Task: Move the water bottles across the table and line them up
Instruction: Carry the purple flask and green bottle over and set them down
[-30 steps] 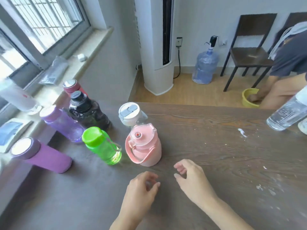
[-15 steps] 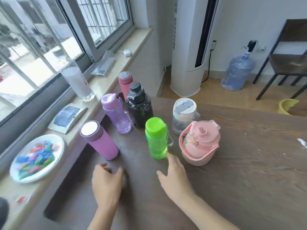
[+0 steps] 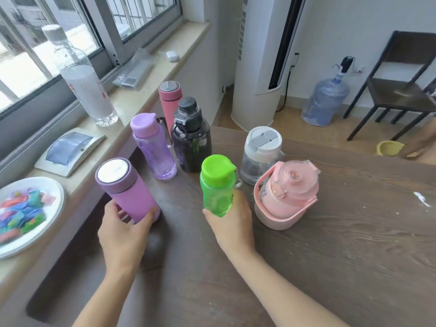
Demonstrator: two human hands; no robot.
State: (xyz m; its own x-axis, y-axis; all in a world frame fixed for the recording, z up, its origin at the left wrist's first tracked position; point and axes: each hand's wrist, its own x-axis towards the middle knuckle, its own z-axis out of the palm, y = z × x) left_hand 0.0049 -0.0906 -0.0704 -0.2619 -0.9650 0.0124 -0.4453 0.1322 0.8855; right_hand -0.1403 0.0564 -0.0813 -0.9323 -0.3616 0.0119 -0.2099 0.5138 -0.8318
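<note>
1. Your left hand (image 3: 122, 234) grips the base of the opaque purple flask (image 3: 128, 190), which stands at 10 o'clock on the dark wood counter (image 3: 330, 267).
2. Your right hand (image 3: 232, 223) wraps around the lower part of the green bottle (image 3: 217, 185), near the middle of the cluster.
3. At 3 o'clock from the green bottle, just beside it, sits the pink jug (image 3: 286, 194).
4. Behind, toward 12 o'clock, stand the clear purple bottle (image 3: 153, 147), dark bottle (image 3: 191, 138), pink flask (image 3: 169, 100) and grey-lidded clear bottle (image 3: 260, 156).
</note>
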